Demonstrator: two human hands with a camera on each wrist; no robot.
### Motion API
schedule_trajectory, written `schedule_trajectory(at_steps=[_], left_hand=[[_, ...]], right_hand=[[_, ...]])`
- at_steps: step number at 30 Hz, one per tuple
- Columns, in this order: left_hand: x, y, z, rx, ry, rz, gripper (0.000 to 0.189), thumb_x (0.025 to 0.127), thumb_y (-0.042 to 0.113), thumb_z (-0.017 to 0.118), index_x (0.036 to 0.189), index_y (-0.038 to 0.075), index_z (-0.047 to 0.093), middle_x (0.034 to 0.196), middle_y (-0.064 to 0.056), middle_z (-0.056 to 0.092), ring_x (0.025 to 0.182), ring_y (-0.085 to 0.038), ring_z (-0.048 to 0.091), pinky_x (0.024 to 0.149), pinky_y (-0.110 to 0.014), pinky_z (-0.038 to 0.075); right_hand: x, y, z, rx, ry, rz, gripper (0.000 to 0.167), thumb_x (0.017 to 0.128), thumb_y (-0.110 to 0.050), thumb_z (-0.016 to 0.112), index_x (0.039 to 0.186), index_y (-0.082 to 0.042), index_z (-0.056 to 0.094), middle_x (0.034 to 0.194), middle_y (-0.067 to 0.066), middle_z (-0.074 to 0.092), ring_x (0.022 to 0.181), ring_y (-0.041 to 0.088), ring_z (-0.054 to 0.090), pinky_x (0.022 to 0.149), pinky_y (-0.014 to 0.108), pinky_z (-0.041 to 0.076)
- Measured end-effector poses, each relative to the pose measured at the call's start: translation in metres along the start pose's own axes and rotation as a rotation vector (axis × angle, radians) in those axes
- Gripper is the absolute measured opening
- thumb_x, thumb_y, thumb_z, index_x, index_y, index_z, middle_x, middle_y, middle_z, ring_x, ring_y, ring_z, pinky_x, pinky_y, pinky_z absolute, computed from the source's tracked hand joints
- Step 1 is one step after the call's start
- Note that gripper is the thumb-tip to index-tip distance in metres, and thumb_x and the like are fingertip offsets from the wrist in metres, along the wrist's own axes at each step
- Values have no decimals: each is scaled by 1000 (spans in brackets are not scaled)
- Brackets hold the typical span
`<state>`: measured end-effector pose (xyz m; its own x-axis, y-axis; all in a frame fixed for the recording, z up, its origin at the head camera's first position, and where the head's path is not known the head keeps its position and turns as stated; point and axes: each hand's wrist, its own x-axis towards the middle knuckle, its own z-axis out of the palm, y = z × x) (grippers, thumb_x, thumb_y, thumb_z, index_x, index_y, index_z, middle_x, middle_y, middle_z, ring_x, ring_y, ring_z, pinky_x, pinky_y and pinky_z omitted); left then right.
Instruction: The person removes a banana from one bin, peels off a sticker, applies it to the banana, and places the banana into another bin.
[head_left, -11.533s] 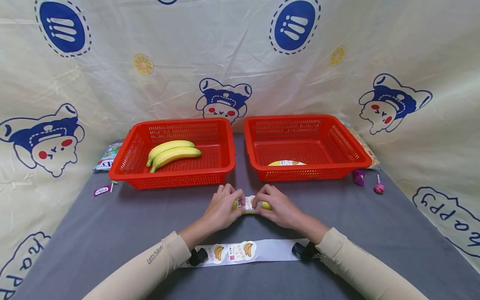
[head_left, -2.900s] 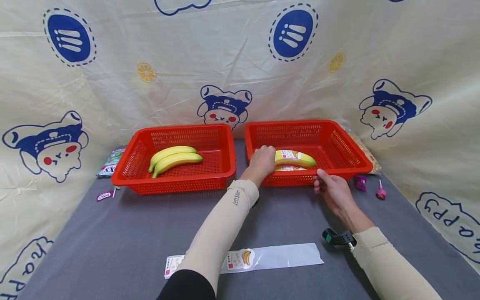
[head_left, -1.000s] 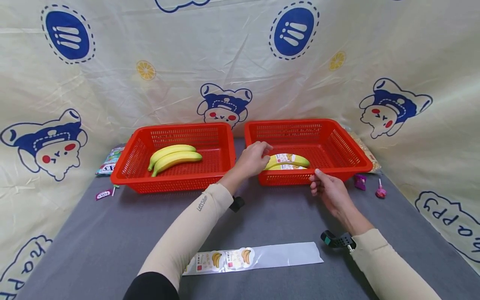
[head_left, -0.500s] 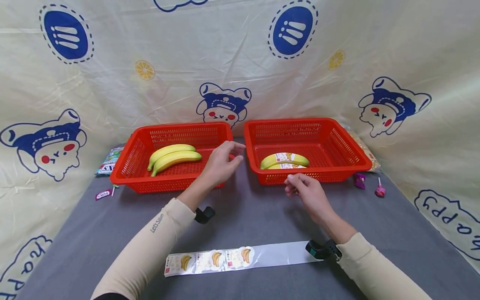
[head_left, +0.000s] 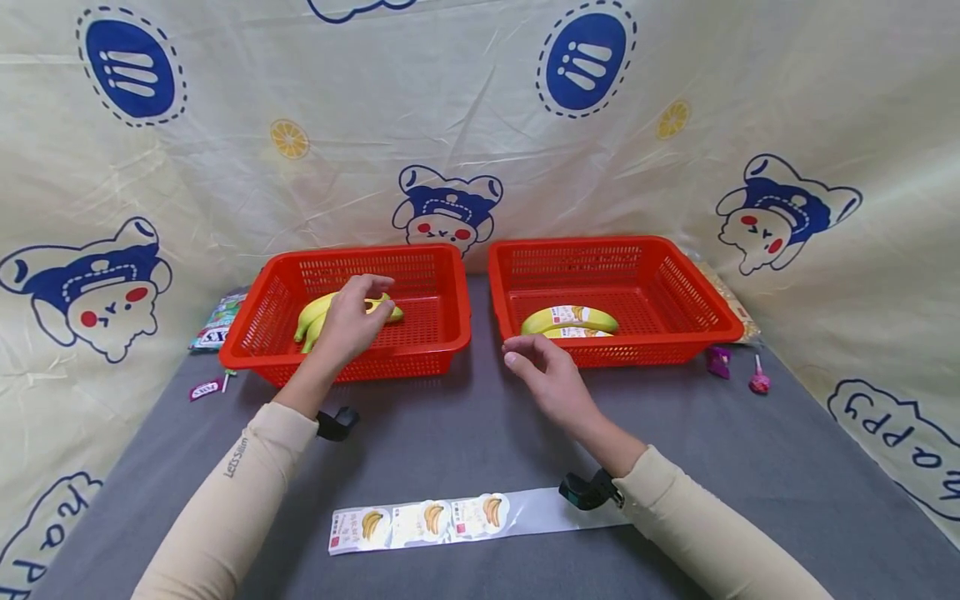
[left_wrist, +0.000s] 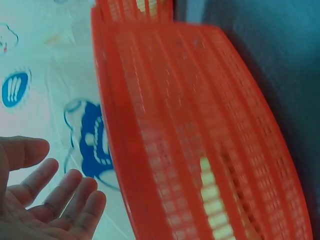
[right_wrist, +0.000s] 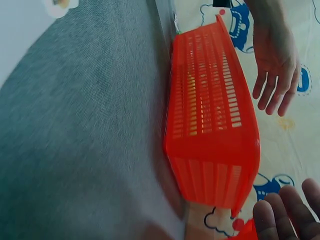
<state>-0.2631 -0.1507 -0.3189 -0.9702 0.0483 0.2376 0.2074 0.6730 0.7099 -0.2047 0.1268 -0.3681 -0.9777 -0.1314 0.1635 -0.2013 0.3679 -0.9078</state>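
Nearest, flat on matte gray cloth (head_left: 450,450), a glossy sticker strip (head_left: 517,512) with three banana-printed labels (head_left: 422,522) toward the left and bare backing toward the right—thin, pliable, probably quick to crease. Just beyond, above the cloth and in front of the other basket's near corner, the right hand (head_left: 553,383), holding nothing, with thumb and fingers loosely apart. Farther on, the left hand (head_left: 351,321), likewise holding nothing, wide between thumb and fingers, over the left basket (head_left: 405,363). Inside that basket, partly hidden by the same hand, two unlabelled bananas (head_left: 315,309), side by side, smooth, curved and yellow. Probably light and firm, a little slick in the skin, easily bruised—best taken around the thick middle with broad, gentle pressure rather than a hard pinch. Alongside, the right basket (head_left: 637,353), also of red, seemingly stiff plastic, pierced with rows of slots; inside, close behind the front wall, two labelled bananas (head_left: 534,322) with white stickers (head_left: 570,315) across the curve. Farthest back, a creased, shiny cream curtain (head_left: 480,117) with blue cartoon prints.
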Motion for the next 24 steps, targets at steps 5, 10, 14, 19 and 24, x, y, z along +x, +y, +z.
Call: schedule_trajectory(at_steps=[5, 10, 14, 19, 24], left_hand=[[4, -17, -16, 47, 11, -52, 40, 91, 19, 56, 129, 7, 51, 132, -15, 49, 122, -32, 46, 102, -47, 40], [9, -31, -31, 88, -9, -131, 44, 91, 19, 55, 132, 7, 47, 137, -18, 45, 123, -34, 42, 102, -50, 39], [15, -45, -42, 131, -36, -156, 48, 91, 19, 54, 136, 4, 44, 139, -22, 45, 125, -38, 42, 103, -51, 38], [22, -63, -56, 149, -103, -228, 55, 92, 21, 54, 141, 2, 36, 142, -25, 40, 127, -40, 40, 103, -52, 38], [31, -77, -64, 181, -149, -318, 60, 93, 23, 54, 143, 1, 30, 144, -27, 35, 126, -42, 38, 103, -53, 38]], right_hand=[[7, -7, 15, -17, -33, -32, 44, 89, -26, 63, 129, -14, 51, 131, 8, 56, 120, 25, 53, 98, 43, 46], [15, -13, 30, -41, -56, -15, 55, 88, -32, 64, 138, -19, 43, 142, 2, 47, 129, 26, 49, 100, 42, 45], [23, -14, 41, -58, -47, -24, 63, 86, -33, 65, 142, -21, 38, 148, -1, 39, 133, 26, 44, 103, 43, 41], [36, -14, 53, -109, -38, -31, 70, 86, -35, 65, 145, -17, 32, 153, 0, 31, 136, 25, 38, 106, 46, 38], [47, -13, 62, -180, -29, -32, 76, 85, -37, 66, 147, -15, 29, 156, 0, 25, 139, 23, 30, 108, 47, 36]])
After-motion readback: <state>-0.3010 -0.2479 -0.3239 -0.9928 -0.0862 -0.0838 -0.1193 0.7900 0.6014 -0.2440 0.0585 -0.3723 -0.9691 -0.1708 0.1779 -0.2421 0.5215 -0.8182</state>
